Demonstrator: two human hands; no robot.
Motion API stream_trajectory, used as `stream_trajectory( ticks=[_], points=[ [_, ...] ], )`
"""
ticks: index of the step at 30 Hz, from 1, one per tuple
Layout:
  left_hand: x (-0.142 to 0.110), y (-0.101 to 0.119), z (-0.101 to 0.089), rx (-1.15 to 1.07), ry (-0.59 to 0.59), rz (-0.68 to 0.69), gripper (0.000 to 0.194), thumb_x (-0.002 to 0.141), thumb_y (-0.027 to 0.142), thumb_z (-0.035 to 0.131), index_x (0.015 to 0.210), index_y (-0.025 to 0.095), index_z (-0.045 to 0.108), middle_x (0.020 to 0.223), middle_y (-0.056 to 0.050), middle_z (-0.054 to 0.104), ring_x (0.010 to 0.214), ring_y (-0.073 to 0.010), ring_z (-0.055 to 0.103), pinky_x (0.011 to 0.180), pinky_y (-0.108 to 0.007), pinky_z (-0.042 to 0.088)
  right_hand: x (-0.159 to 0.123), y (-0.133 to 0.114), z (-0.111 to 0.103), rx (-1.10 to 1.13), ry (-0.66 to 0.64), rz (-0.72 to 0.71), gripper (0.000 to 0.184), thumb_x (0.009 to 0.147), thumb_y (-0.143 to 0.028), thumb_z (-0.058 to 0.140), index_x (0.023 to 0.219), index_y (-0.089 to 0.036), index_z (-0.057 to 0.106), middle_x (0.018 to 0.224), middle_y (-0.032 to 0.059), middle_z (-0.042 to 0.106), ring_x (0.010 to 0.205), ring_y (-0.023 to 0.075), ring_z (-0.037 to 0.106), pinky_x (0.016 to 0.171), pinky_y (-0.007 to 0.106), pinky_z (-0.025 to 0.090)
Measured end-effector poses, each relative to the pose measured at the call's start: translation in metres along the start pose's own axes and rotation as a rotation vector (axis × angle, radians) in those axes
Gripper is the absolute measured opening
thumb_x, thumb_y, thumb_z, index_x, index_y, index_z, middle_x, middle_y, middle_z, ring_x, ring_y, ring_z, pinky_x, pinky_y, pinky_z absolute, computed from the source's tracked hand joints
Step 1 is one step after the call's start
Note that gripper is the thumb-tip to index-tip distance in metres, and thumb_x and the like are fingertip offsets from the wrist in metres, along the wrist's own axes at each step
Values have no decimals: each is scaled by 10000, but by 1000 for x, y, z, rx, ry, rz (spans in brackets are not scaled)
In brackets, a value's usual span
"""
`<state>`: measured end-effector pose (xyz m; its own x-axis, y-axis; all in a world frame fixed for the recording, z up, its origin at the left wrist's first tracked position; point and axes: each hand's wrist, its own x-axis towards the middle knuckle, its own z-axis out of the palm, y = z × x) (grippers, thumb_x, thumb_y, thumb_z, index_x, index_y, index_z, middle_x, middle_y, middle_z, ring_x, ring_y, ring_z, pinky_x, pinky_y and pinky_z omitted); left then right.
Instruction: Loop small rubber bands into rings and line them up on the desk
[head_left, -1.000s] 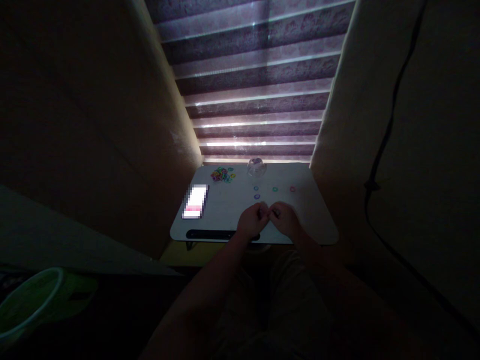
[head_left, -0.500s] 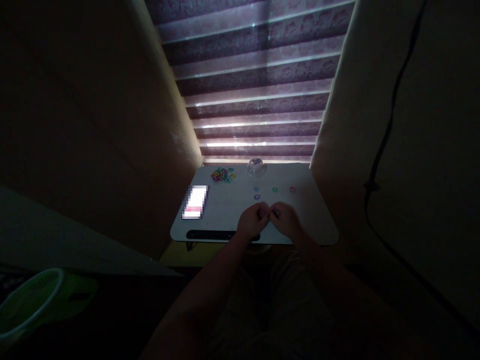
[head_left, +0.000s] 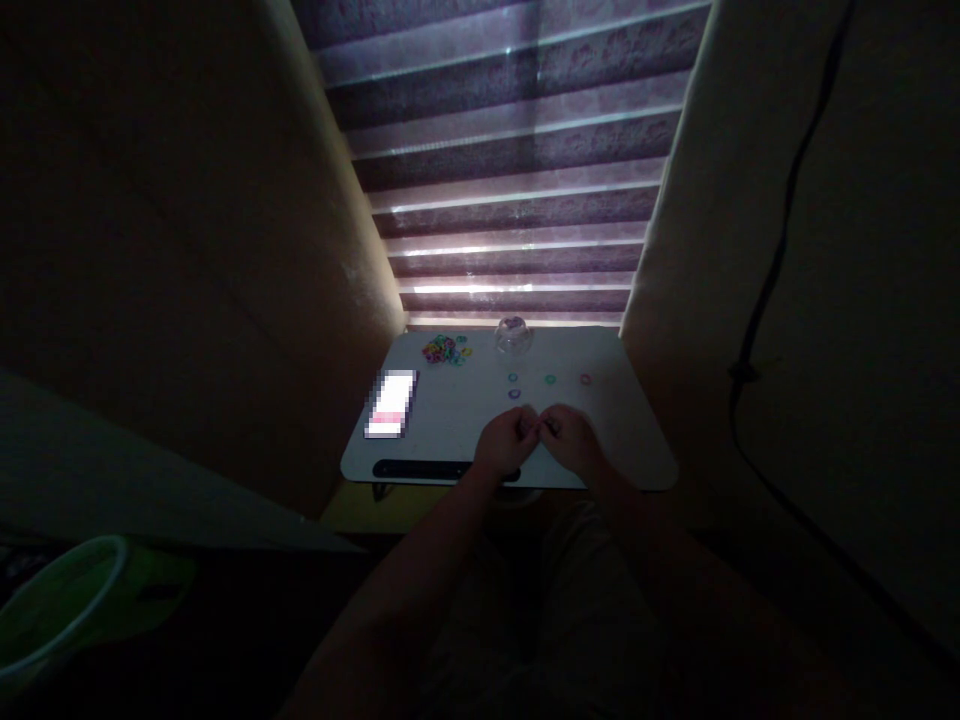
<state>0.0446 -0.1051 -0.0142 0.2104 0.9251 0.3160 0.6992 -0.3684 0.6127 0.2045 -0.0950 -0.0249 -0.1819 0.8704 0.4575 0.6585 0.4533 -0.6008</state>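
My left hand (head_left: 508, 438) and my right hand (head_left: 568, 436) meet over the front of a small white table (head_left: 442, 430). Fingers on both are curled closed, with the fingertips together. Whatever they pinch is too small and dark to make out. Just beyond them lie a purple ring-shaped band (head_left: 514, 394) and a teal band (head_left: 513, 378). A green band (head_left: 550, 380) and a red band (head_left: 586, 379) continue that row to the right. Farther back on the left is a pile of colourful bands (head_left: 442, 349).
A clear round container (head_left: 513, 337) stands at the table's back edge. A lit phone (head_left: 391, 404) lies on the left. Along the front edge runs a black strip (head_left: 420, 469). A blind (head_left: 517, 180) covers the window; a green bucket (head_left: 97, 600) is at lower left.
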Motion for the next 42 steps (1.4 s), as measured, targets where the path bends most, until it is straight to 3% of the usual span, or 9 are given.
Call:
stream_trajectory(
  ticks=[42],
  points=[
    [-1,3,-1,-12,-17,-12,232,846,405,552,785,182,578,718,0,613,632,-117,510,576,-236,340,0,-5,-3,1,4,9,77,730,-157,552,713,-190,620,698,21,599,668,149,528,633,260,370]
  ],
)
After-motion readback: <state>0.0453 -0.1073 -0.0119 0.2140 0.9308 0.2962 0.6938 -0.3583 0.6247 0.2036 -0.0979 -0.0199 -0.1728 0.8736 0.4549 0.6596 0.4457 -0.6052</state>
